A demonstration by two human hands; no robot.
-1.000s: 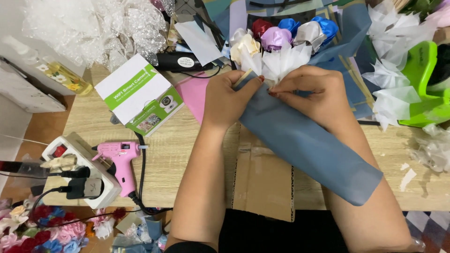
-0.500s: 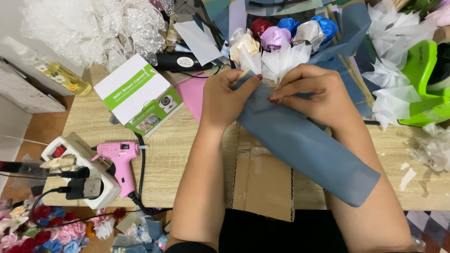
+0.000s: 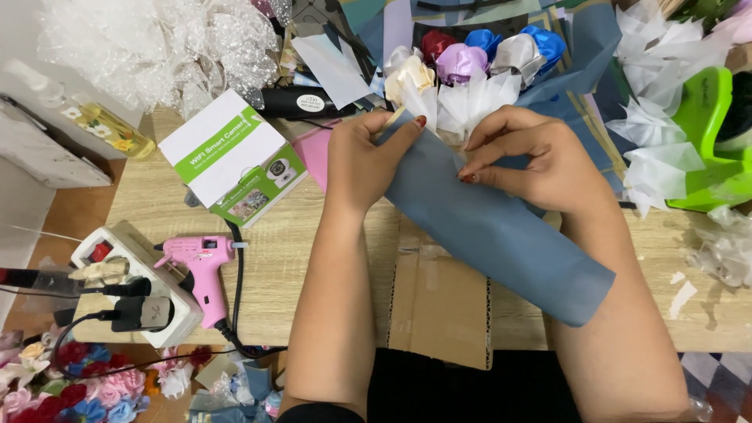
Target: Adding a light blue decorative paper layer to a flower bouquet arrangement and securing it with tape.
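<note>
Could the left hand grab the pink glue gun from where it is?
Probably yes. The pink glue gun lies on the table, with bare wood between it and the left hand. But that hand now holds the blue paper.

Your clearest passage is the bare wooden table [image 3: 305, 258] at frame centre. At lower left, the pink glue gun [image 3: 200, 270] and power strip [image 3: 137, 286] block you; a green-and-white box [image 3: 231, 157] crowds the upper left.
</note>
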